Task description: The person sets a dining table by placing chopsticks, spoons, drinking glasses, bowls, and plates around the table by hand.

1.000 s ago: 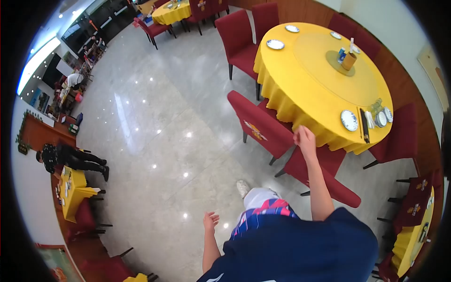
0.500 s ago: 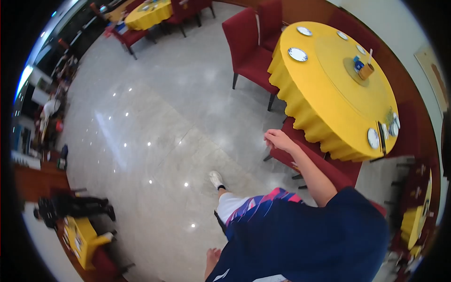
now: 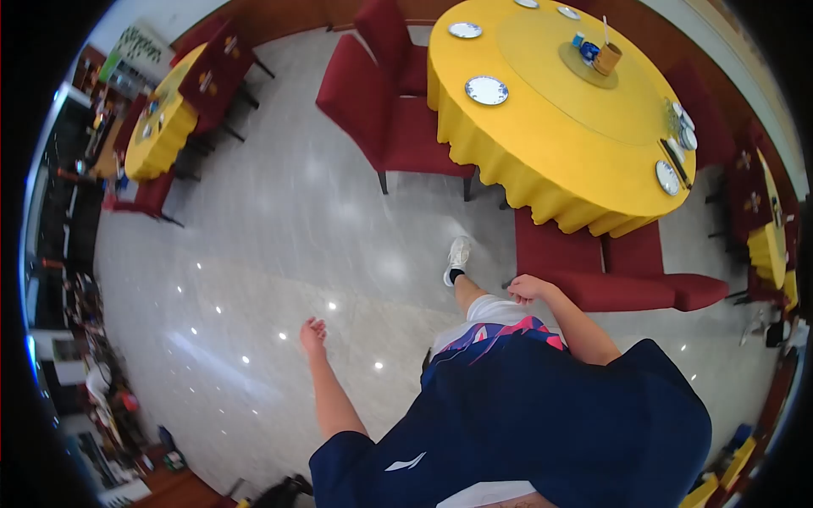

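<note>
My left hand (image 3: pixel 313 336) hangs out to the left above the grey floor. Its fingers are loosely bent and somewhat apart, with nothing in them. In front of my body, my right hand (image 3: pixel 527 289) is also empty, its fingers half curled. It is nearest to the back of a dark red chair (image 3: pixel 618 290), and whether it touches the chair I cannot tell. Beyond that chair stands a round table with a yellow tablecloth (image 3: pixel 550 148). On it lie a white plate (image 3: pixel 487 90) with a blue-patterned rim, another plate (image 3: pixel 667 177) and black chopsticks (image 3: pixel 675 161).
A brown holder (image 3: pixel 607 58) and a small blue item (image 3: pixel 588 52) stand mid-table. More red chairs (image 3: pixel 360 106) stand at its left side. Another yellow-covered table (image 3: pixel 174 127) is at the far left. Shiny grey floor (image 3: pixel 279 212) lies between; my white shoe (image 3: pixel 458 252) points forward.
My view has turned right and moved nearer the round table. My left hand has swung forward and up; my right hand has drawn back toward my body. The person at lower left is out of sight.
</note>
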`<state>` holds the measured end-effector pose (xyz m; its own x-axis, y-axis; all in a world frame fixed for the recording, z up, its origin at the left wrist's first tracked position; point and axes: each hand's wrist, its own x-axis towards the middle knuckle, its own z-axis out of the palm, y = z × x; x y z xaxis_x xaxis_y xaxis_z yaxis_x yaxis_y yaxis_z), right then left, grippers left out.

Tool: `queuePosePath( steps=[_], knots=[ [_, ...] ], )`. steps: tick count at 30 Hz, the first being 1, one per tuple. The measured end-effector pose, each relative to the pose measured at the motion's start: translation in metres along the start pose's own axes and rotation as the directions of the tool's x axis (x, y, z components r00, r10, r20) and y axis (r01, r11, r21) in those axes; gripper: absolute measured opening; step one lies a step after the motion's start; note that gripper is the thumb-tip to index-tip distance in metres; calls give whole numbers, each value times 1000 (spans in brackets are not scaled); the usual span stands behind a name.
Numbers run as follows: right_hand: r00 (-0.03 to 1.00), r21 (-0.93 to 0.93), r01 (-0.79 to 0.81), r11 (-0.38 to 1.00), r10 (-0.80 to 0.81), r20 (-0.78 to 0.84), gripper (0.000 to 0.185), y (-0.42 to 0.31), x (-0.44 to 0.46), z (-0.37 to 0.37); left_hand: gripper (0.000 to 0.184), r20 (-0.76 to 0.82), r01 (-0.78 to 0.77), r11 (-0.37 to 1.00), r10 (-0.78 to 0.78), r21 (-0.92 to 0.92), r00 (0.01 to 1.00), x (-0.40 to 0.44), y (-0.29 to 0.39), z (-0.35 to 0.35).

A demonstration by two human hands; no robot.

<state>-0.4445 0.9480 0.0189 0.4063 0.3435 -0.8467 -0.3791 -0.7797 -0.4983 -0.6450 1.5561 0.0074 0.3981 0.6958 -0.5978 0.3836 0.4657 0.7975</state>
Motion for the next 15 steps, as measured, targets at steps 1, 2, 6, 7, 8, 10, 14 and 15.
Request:
queuePosePath(
  steps=[1,2,6,7,8,10,14,15],
  knots=[
    [1000,60,-14,998,14,2,26,-7,19,-11,29,64,11,1000,-12,11,998,36,-2,21],
    [996,180,44,983,-30,-79,26,-18,33,-25,29,134,12,994,-27,111,991,62,-7,45],
    [945,706,272,653,-44,-324,28,-77,93,-100,33,313,50,765,-321,642,894,47,-10,169],
    [935,785,327,527,-59,-350,26,-90,113,-121,35,400,3,738,-369,675,839,35,-7,197],
    [909,820,374,433,6,-417,26,-121,121,-145,35,431,-41,728,-359,685,828,29,-6,229],
    [871,794,458,400,-22,-491,25,-167,147,-201,30,408,-79,713,-304,697,861,29,-1,295],
    [883,856,461,234,-29,-468,29,-208,224,-293,31,579,-516,538,63,666,813,21,65,405],
    [869,857,474,200,51,-492,31,-221,240,-314,27,596,-501,637,81,586,799,55,55,420]
  ],
)
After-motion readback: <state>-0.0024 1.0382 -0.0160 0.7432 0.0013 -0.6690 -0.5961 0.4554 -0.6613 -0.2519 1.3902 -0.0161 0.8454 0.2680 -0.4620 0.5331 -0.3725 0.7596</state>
